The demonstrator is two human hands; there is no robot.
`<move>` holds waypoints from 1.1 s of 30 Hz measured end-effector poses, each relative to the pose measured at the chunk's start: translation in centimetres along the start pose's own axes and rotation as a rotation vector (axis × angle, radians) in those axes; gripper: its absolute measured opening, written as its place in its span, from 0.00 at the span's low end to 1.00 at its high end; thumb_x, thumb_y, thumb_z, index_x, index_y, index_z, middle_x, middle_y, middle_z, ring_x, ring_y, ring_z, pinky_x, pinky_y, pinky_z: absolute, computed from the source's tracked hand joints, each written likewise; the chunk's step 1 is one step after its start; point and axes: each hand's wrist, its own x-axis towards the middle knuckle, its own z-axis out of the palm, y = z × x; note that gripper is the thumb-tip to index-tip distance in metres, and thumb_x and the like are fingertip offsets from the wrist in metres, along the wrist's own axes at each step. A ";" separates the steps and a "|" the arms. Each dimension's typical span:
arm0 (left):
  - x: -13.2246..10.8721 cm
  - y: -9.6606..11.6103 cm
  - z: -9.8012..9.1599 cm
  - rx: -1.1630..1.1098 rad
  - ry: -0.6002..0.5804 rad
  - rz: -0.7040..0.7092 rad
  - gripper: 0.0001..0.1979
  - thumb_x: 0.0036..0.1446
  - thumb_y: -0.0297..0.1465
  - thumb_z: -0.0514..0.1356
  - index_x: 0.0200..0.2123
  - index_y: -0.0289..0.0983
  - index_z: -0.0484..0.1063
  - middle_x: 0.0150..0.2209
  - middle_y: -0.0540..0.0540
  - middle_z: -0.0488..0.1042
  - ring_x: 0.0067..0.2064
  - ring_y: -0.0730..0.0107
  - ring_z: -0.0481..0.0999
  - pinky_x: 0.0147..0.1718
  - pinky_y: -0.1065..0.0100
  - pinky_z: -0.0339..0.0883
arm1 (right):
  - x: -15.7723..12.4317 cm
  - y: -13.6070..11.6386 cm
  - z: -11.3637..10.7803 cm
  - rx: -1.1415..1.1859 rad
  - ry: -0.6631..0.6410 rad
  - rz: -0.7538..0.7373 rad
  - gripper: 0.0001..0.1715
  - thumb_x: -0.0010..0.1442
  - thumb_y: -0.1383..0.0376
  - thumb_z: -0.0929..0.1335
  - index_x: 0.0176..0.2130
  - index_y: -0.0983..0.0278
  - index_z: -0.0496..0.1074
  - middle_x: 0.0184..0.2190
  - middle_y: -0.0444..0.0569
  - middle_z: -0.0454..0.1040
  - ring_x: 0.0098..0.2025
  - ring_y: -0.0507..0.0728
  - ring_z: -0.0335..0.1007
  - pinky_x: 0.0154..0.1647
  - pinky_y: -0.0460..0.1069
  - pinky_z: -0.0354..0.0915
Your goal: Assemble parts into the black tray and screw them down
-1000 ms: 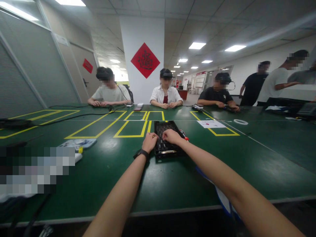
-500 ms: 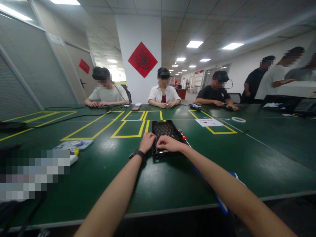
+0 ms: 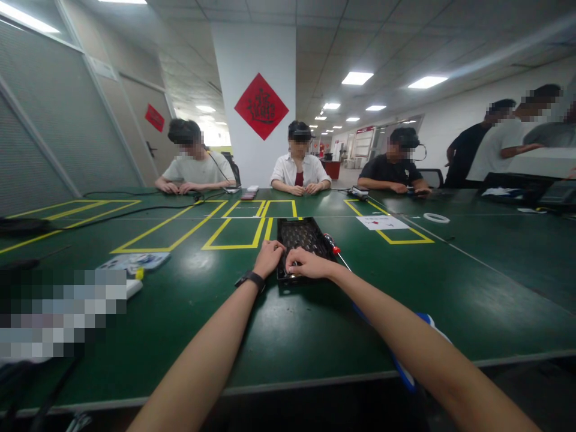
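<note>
A shallow black tray (image 3: 307, 234) with a patterned, pocketed inside lies on the green table in front of me. My left hand (image 3: 270, 257) is at its left rim, fingers curled and closed, with a dark band around the wrist. What these fingers hold, if anything, is too small to make out. Over the near part of the tray, my right hand (image 3: 303, 263) is bent down with its fingers pinched together, and their tips are partly hidden. Just right of the tray lies a screwdriver (image 3: 333, 246) with a red and black handle, its shaft pointing towards me.
Yellow tape outlines mark the green table (image 3: 216, 324). On the left lie a phone-like flat object (image 3: 150, 261) and black cables. Towards the right are a paper sheet (image 3: 382, 222) and a white ring (image 3: 436, 218). Several people sit or stand beyond the table.
Both hands stay at the tray in nearly the same pose. The view has shifted very slightly. Across the table, the hands of the person in black have moved a little.
</note>
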 end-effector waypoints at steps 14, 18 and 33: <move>-0.2 0.3 -0.1 0.003 -0.004 -0.031 0.12 0.50 0.28 0.50 0.31 0.37 0.73 0.36 0.45 0.68 0.45 0.64 0.66 0.49 0.62 0.60 | 0.1 -0.1 0.1 0.143 -0.032 0.049 0.06 0.48 0.72 0.64 0.23 0.69 0.71 0.22 0.44 0.69 0.28 0.50 0.63 0.37 0.45 0.58; -0.3 0.3 -0.1 -0.001 -0.001 -0.027 0.12 0.50 0.28 0.50 0.30 0.37 0.73 0.35 0.45 0.68 0.44 0.64 0.66 0.49 0.62 0.60 | 0.1 -0.1 0.2 0.139 -0.011 0.051 0.06 0.48 0.72 0.64 0.23 0.69 0.71 0.22 0.44 0.70 0.30 0.50 0.64 0.37 0.45 0.57; -0.1 0.3 -0.1 0.012 -0.007 -0.033 0.12 0.50 0.29 0.50 0.30 0.37 0.73 0.36 0.45 0.68 0.44 0.65 0.66 0.49 0.62 0.60 | -0.1 -0.7 -0.1 0.075 0.025 0.017 0.05 0.50 0.72 0.66 0.27 0.69 0.73 0.26 0.47 0.73 0.31 0.51 0.64 0.39 0.46 0.59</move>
